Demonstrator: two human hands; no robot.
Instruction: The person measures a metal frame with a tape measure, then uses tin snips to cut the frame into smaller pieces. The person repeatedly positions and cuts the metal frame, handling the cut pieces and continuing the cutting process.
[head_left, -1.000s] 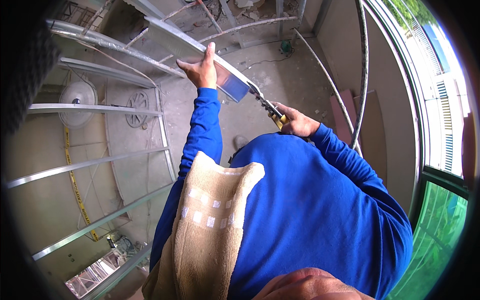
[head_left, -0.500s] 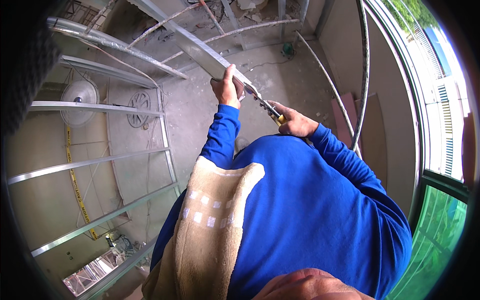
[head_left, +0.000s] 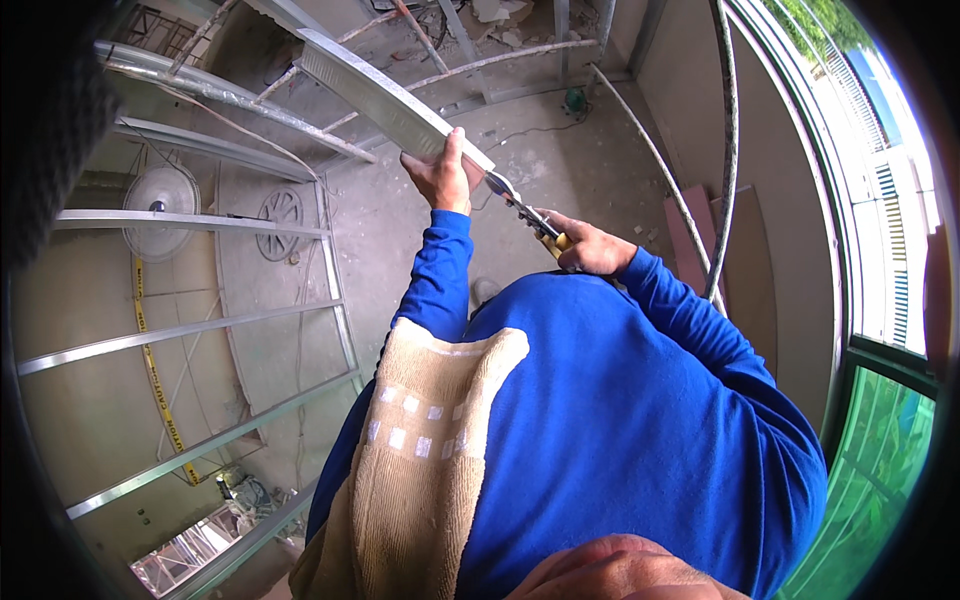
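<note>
My left hand (head_left: 443,180) is closed round a long, silvery metal channel (head_left: 385,100) close to its near end. The channel slants away to the upper left, with its hollow side partly in sight. In my right hand (head_left: 597,247) is a pair of tin snips (head_left: 524,210) with yellow grips. Their blades point up and left, right by the near end of the channel; I cannot tell whether they touch it. My fingers partly cover the grips.
On the left stands a frame of metal studs (head_left: 200,320), with a round fan (head_left: 160,210) and yellow tape (head_left: 160,400) beyond it. Dusty rods (head_left: 655,165) cross ahead and to the right. A green-framed window (head_left: 870,440) is at far right. Rubble (head_left: 500,12) lies at the back.
The metal channel has turned in my left hand, and its far end and hollow side now show. The snips' blades have come slightly away from its near end.
</note>
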